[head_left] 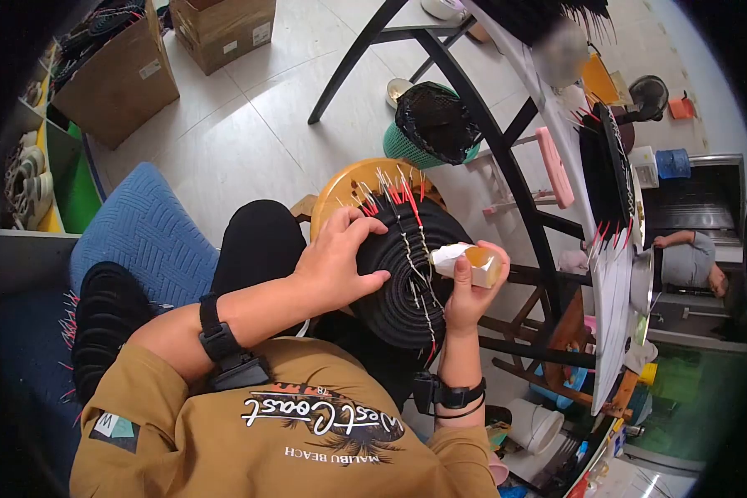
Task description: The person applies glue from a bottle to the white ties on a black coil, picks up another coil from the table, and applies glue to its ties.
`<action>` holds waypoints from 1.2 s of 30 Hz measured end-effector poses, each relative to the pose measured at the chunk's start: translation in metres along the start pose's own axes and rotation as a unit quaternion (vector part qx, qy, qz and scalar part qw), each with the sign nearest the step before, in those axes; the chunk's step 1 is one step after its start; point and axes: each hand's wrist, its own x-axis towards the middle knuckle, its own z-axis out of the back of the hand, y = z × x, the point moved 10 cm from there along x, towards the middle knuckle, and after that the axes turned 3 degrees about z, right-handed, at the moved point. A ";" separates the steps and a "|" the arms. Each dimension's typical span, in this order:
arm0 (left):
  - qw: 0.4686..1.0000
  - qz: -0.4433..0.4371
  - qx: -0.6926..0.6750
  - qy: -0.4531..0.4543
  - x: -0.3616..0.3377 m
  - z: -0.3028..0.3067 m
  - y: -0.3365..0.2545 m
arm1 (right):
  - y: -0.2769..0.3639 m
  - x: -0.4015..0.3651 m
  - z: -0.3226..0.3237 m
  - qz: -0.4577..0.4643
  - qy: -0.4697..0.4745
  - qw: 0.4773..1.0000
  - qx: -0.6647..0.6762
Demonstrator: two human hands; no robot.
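We have black coil [382,314] flat on round wooden stool [330,189], probably for firm support close to us; our left hand [334,256] spreads over its side, fingers and thumb apart, seemingly to steady layers; our right hand [468,300] has fingers clamped around white-and-amber roll [483,264], likely for ready reach; pale twisted cords [406,242] cross coil, perhaps binding turns

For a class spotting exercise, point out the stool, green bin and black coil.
Stool [337,187]: head view, seat's edge.
Green bin [407,151]: head view, side wall.
Black coil [386,316]: head view, lower-left rings.
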 end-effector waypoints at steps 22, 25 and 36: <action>1.000 0.007 0.027 0.006 0.000 0.000 0.000 | 0.009 -0.005 -0.010 -0.011 0.027 0.998 0.051; 1.000 0.000 0.028 0.002 0.000 0.000 -0.001 | 0.010 -0.006 -0.018 0.006 0.041 0.998 0.047; 1.000 0.006 -0.002 0.005 0.001 0.000 0.001 | 0.004 -0.009 -0.020 0.008 0.045 0.999 0.018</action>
